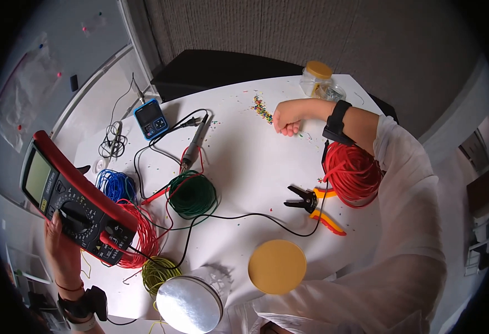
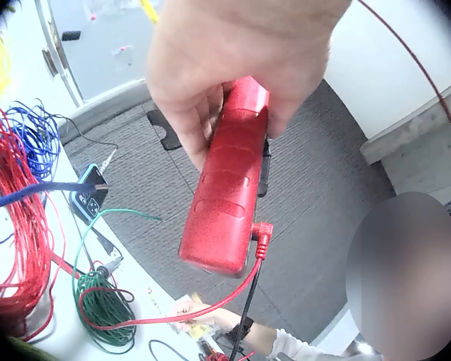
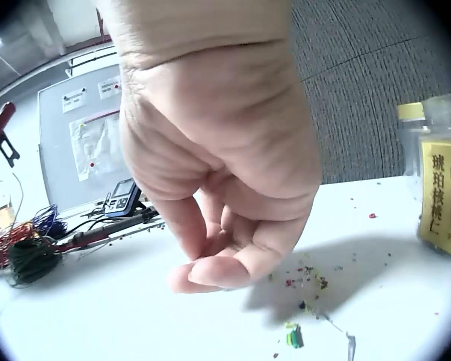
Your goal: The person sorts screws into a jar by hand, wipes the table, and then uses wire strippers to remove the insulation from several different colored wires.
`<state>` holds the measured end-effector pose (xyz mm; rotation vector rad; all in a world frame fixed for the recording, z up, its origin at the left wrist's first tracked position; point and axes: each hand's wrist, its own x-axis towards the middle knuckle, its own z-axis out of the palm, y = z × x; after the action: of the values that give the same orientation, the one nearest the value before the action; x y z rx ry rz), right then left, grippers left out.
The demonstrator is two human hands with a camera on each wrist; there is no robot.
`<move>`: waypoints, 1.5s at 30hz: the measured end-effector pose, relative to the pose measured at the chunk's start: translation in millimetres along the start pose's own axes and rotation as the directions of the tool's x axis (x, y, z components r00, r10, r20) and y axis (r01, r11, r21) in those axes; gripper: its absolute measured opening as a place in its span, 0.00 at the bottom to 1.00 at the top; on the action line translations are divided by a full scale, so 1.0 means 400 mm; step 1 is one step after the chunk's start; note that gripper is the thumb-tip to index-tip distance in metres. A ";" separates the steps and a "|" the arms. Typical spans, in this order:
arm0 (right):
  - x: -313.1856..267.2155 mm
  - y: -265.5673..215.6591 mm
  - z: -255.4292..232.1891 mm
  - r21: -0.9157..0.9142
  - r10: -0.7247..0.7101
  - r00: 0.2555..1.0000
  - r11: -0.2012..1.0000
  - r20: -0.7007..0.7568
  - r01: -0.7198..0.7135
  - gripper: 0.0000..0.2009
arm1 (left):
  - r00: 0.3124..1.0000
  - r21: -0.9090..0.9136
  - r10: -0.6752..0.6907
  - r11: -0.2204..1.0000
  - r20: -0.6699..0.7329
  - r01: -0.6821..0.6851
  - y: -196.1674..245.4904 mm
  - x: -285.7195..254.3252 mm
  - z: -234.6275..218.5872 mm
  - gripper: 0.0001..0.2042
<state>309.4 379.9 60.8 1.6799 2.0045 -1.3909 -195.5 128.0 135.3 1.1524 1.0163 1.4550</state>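
My left hand (image 1: 62, 250) grips a red and black multimeter (image 1: 77, 214), raised at the left of the table; the left wrist view shows fingers and thumb round its red casing (image 2: 225, 188). Red and black test leads plug into its lower end. Over the white table, my right hand (image 1: 290, 117) has its fingers curled in, with the fingertips (image 3: 218, 272) drawn together and nothing visible between them. Beside it lies a strip of small multicoloured bits (image 1: 262, 110). A green and yellow piece (image 3: 294, 336) lies nearer the camera in the right wrist view.
Wire strippers (image 1: 314, 205) lie beside a red wire coil (image 1: 353, 175). Green (image 1: 191, 195), blue (image 1: 115, 185) and yellow-green (image 1: 160, 275) coils sit left. A blue handheld device (image 1: 151, 119) stands behind a soldering iron (image 1: 193, 146). A yellow-lidded jar (image 1: 314, 78) stands at the back.
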 end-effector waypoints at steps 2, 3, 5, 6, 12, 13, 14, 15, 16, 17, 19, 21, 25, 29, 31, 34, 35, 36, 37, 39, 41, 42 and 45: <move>0.008 -0.003 0.011 0.008 0.029 1.000 1.000 0.008 -0.029 0.07 | 1.000 -0.006 0.006 1.000 0.002 -0.006 0.000 -0.001 -0.006 0.19; 0.022 0.001 0.014 0.030 0.037 0.999 0.999 -0.017 -0.036 0.07 | 1.000 -0.008 0.005 1.000 -0.003 -0.005 0.002 -0.002 -0.001 0.19; 0.049 0.007 0.015 0.053 0.043 0.998 0.998 -0.039 -0.041 0.07 | 1.000 -0.007 0.004 1.000 -0.011 -0.004 0.005 -0.005 0.007 0.19; 0.061 0.003 0.011 0.051 0.058 0.995 0.997 -0.083 -0.054 0.07 | 1.000 -0.004 0.002 1.000 -0.007 -0.002 0.009 -0.007 0.011 0.19; 0.135 0.031 -0.027 0.166 0.104 0.937 0.985 -0.334 -0.050 0.07 | 1.000 0.009 0.004 1.000 0.007 -0.004 0.009 -0.014 0.006 0.19; 0.136 0.032 -0.039 0.156 0.043 0.913 0.988 -0.406 0.023 0.07 | 1.000 0.006 0.005 1.000 0.000 -0.005 0.009 -0.014 0.007 0.19; 0.140 0.030 -0.050 0.138 -0.019 0.880 0.986 -0.475 0.096 0.08 | 1.000 0.005 0.007 1.000 -0.003 -0.007 0.007 -0.015 0.002 0.19; 0.136 0.003 -0.057 -0.031 -0.048 0.836 0.999 -0.547 0.037 0.07 | 1.000 0.002 0.012 1.000 -0.020 -0.012 0.004 -0.016 -0.006 0.18; 0.143 -0.008 -0.050 -0.033 -0.049 0.837 0.999 -0.545 0.037 0.07 | 0.999 0.000 0.016 1.000 -0.035 -0.016 0.000 -0.016 -0.013 0.18; 0.148 -0.014 -0.037 -0.395 -0.427 0.667 0.894 -0.610 0.210 0.09 | 0.999 0.000 0.015 1.000 -0.036 -0.015 -0.002 -0.014 -0.014 0.18; 0.163 -0.029 -0.001 -0.714 -0.748 0.421 0.644 -0.513 0.274 0.12 | 1.000 -0.009 0.013 1.000 -0.023 -0.014 -0.002 -0.005 -0.012 0.17; 0.192 -0.060 0.037 -0.760 -0.724 0.579 0.598 -0.375 0.254 0.20 | 1.000 -0.026 0.004 1.000 -0.024 -0.004 -0.004 -0.002 0.001 0.17; 0.248 -0.110 0.057 -0.772 -0.670 0.685 0.585 -0.286 0.250 0.25 | 1.000 0.037 0.014 0.999 -0.002 -0.014 -0.009 -0.012 0.005 0.17; 0.312 -0.111 0.056 -0.806 -0.665 0.716 0.533 -0.213 0.256 0.23 | 1.000 0.020 0.017 1.000 0.022 -0.017 -0.007 -0.018 0.002 0.18; 0.300 -0.084 0.042 -0.806 -0.649 0.719 0.550 -0.248 0.219 0.23 | 1.000 -0.022 -0.026 0.999 -0.007 0.026 -0.004 -0.022 0.007 0.18; 0.254 -0.014 0.009 -0.793 -0.631 0.705 0.588 -0.324 0.161 0.22 | 1.000 -0.006 -0.011 1.000 -0.017 0.010 -0.006 -0.019 0.004 0.17; 0.247 0.013 -0.007 -0.899 -0.644 0.717 0.434 -0.267 0.055 0.21 | 1.000 -0.010 -0.007 1.000 -0.012 0.007 -0.006 -0.018 0.009 0.17; 0.244 0.041 -0.017 -0.965 -0.645 0.735 0.259 -0.210 -0.048 0.21 | 1.000 -0.003 -0.004 1.000 0.012 0.004 -0.006 -0.017 0.017 0.17; 0.242 0.070 -0.021 -0.964 -0.644 0.735 0.259 -0.214 -0.054 0.21 | 0.999 0.004 -0.001 1.000 0.035 0.000 -0.006 -0.016 0.023 0.17; 0.230 0.100 -0.019 -0.889 -0.700 0.607 0.457 -0.376 -0.023 0.18 | 0.999 -0.011 0.000 1.000 0.039 0.000 -0.010 -0.014 0.030 0.17; 0.203 0.097 -0.030 -0.807 -0.573 0.679 0.589 -0.458 -0.047 0.17 | 0.999 -0.025 0.000 1.000 0.041 0.001 -0.014 -0.013 0.028 0.16; 0.189 0.092 -0.035 -0.706 -0.430 0.741 0.704 -0.515 -0.082 0.16 | 0.998 -0.013 0.015 1.000 0.064 -0.015 -0.015 -0.014 0.020 0.16; 0.164 0.077 -0.040 -0.786 -0.517 0.725 0.616 -0.454 -0.053 0.18 | 0.996 -0.006 0.028 1.000 0.082 -0.027 -0.012 -0.020 0.022 0.16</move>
<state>319.1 433.7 10.8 1.5533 2.6925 0.2271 -185.2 121.3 131.3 1.2172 0.9430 1.4188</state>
